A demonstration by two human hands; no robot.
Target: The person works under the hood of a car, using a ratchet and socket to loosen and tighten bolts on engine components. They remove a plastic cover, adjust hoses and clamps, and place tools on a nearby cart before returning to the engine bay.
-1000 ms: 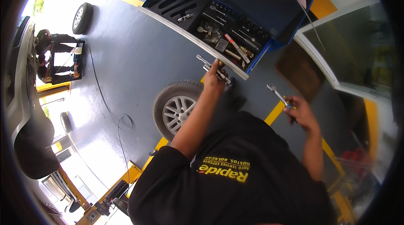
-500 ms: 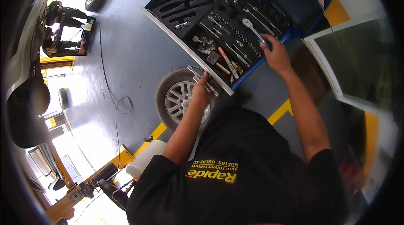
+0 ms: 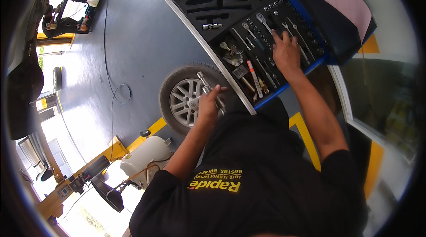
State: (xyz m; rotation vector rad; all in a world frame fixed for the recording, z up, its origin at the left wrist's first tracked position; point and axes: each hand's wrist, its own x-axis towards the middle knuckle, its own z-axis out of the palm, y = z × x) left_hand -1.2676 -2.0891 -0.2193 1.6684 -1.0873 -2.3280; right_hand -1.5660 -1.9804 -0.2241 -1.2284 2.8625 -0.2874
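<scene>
My left hand (image 3: 209, 106) is closed around a silver socket extension bar (image 3: 202, 78), which slants out past both sides of the fist; it looks like more than one metal piece. Over the open blue tool drawer (image 3: 266, 104), my right hand (image 3: 286, 55) reaches down with fingers spread. Its fingertips are at the handle of a large ratchet (image 3: 262, 18) lying in the black foam; part of the handle is hidden beneath them. A smaller ratchet (image 3: 246, 27) and several sockets lie alongside. Right of the hand are long combination wrenches (image 3: 303, 38).
A wheel (image 3: 177, 99) stands left of the drawer. The near compartment holds a red-and-white marker (image 3: 253, 73) and loose metal bits. A white tank (image 3: 146, 155) is at lower left. An air hose (image 3: 116, 90) crosses the floor. Pink paper (image 3: 344, 8) lies at the far right.
The large ratchet, held up in my right hand before, now lies in the foam with the fingers spread over it. The view has shifted; my left hand still holds the extension bar.
</scene>
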